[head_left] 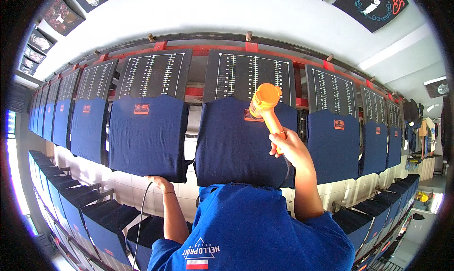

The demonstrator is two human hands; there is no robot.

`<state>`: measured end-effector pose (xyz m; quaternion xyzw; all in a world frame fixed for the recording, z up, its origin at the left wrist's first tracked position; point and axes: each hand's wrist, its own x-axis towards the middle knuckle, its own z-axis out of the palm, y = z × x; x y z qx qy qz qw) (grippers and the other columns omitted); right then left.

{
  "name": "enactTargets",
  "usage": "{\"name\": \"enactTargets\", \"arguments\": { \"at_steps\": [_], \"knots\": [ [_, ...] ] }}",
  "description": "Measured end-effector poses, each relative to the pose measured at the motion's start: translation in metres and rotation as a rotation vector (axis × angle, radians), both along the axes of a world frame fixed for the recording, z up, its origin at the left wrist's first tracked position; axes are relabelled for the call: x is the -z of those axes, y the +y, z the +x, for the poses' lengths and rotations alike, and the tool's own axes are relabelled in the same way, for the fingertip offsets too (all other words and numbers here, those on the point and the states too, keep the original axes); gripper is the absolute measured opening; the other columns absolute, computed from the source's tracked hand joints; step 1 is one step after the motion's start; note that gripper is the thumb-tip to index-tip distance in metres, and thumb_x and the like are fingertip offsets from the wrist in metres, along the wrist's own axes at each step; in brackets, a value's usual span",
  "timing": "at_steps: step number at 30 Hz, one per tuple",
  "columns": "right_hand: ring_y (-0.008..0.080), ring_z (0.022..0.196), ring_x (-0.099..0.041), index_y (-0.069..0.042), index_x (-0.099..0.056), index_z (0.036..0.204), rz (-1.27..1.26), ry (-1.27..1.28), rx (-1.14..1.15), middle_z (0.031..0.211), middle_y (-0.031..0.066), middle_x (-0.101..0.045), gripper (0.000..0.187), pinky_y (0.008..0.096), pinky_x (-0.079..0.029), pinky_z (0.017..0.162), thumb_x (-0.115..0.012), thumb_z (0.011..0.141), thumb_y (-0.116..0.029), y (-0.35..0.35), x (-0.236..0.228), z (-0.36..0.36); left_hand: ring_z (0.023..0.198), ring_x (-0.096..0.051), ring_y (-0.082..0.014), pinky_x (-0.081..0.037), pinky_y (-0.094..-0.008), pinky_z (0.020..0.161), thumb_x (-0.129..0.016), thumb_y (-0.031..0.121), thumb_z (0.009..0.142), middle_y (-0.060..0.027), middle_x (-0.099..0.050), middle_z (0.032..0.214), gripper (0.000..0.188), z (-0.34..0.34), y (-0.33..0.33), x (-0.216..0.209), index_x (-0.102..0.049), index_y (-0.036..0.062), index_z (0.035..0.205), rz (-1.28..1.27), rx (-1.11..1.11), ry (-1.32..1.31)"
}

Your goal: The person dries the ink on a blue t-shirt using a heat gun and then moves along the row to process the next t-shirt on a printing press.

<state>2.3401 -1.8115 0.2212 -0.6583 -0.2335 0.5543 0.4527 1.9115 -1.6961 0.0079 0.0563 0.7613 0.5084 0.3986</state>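
An orange hair dryer (pixel 266 101) is gripped by its handle in my right hand (pixel 289 149), the fingers wrapped round it. It hangs over a dark blue T-shirt (pixel 236 150), and its barrel partly covers the small orange print (pixel 253 118) near the shirt's neck. A dark cord runs down from the handle past my wrist. Lower on the left, my left hand (pixel 161 183) is closed on a thin power cord (pixel 141 209) that trails toward the lower edge. That hand is just below the hem of the neighbouring blue T-shirt (pixel 146 146), which also bears an orange print.
Several black printing boards (pixel 153 75) with white ruled marks stand in a curved row on a red rack (pixel 196 91), each dressed in a blue shirt. Another row of shirts on boards (pixel 111 226) lies behind me. Black printed shirts (pixel 373 7) hang on the far wall.
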Motion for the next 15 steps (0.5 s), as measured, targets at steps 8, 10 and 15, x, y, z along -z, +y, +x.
{"name": "enactTargets", "arguments": {
  "at_steps": [8,10,15],
  "knots": [
    [0.0109,0.060,-0.060,-0.004,-0.054,0.098,0.003,0.005,-0.072,0.069,0.0015,-0.057,0.028,0.0221,-0.047,0.051,-0.061,0.089,-0.030,0.005,0.005,-0.002,0.130,-0.037,-0.0324,-0.026,-0.0424,0.111,-0.022,0.059,0.094,-0.0198,-0.029,0.147,0.079,-0.007,0.003,0.010,-0.025,-0.0023,0.144,0.031,0.034,0.012],
    [0.0107,0.059,-0.059,-0.004,-0.054,0.098,-0.044,0.047,-0.076,0.069,0.0011,-0.057,0.027,0.0223,-0.047,0.051,-0.061,0.090,-0.029,0.005,-0.002,0.007,0.130,-0.037,-0.0324,-0.026,-0.0424,0.111,-0.022,0.060,0.093,-0.0201,-0.030,0.147,0.080,-0.007,0.002,0.012,-0.026,-0.0021,0.143,0.030,0.030,0.018],
    [0.0101,0.059,-0.060,-0.002,-0.053,0.098,-0.029,-0.001,-0.084,0.070,0.0017,-0.057,0.028,0.0212,-0.047,0.051,-0.061,0.090,-0.027,0.008,-0.002,-0.004,0.130,-0.038,-0.0325,-0.026,-0.0423,0.111,-0.021,0.062,0.092,-0.0208,-0.033,0.145,0.082,-0.010,0.001,0.016,-0.027,-0.0016,0.143,0.029,0.025,0.034]
  ]
}}
